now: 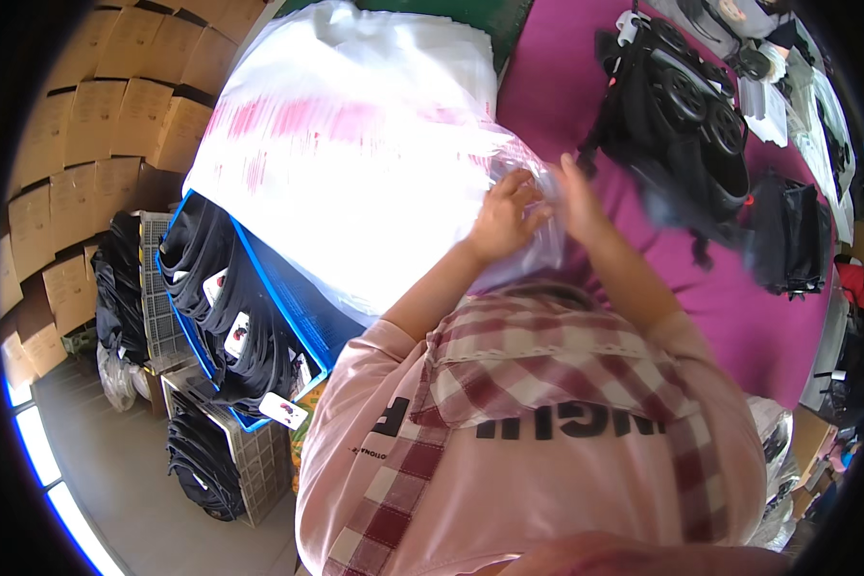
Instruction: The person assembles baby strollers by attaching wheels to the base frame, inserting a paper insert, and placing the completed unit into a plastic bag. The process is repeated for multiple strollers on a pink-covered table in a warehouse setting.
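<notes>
The left hand (511, 219) had a loose grip, with fingers bent and apart at the edge of the pile of white plastic (355, 182). The right hand (580, 204) was blurred beside this edge; its grip could not be told. Both forearms reached forward. The pile lay left of the bare purple tabletop (739, 326).

A flat white plastic-bag stack (355, 173) is lying between a blue plastic crate (283, 296) and a bulky black fabric bag (653, 125).
</notes>
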{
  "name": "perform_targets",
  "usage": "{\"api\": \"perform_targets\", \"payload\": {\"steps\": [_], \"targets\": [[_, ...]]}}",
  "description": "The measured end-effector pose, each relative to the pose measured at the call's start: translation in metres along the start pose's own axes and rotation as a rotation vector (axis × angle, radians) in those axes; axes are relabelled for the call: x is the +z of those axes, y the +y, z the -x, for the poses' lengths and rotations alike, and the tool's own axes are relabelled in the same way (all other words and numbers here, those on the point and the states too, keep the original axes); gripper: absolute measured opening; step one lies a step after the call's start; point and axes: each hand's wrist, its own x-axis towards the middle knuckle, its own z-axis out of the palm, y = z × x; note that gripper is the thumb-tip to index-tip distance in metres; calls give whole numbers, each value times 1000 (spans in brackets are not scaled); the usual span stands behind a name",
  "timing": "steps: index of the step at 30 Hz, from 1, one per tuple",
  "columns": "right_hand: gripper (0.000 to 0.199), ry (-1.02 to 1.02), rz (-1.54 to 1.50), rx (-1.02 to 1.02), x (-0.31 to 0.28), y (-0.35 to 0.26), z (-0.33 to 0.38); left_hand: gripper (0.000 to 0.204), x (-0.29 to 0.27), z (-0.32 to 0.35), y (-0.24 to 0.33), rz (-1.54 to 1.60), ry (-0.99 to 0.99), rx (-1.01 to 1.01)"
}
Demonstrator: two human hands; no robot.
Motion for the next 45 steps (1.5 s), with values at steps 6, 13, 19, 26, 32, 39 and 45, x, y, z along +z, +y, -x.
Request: {"api": "perform_targets", "payload": {"steps": [6, 13, 19, 26, 32, 39, 45], "targets": [[69, -2, -289, 137, 16, 5, 32, 60, 42, -4, -11, 19, 314, -221], [68, 174, -345, 71, 34, -2, 35, 61, 57, -15, 24, -99, 110, -60], [76, 41, -411, 176, 32, -24, 43, 66, 49, -22, 19, -45, 85, -53], [84, -60, -198, 60, 56, -17, 52, 66, 25, -30, 15, -74, 226, -93], [74, -9, -254, 23, 44, -17, 55, 71, 43, -20, 42, -135, 218, -17], [24, 306, 119, -55, 16, -13, 63, 53, 49, -2, 52, -125, 216, -48], [26, 273, 167, -195, -6, -27, 68, 23, 37, 17, 56, 47, 269, -132]]}}
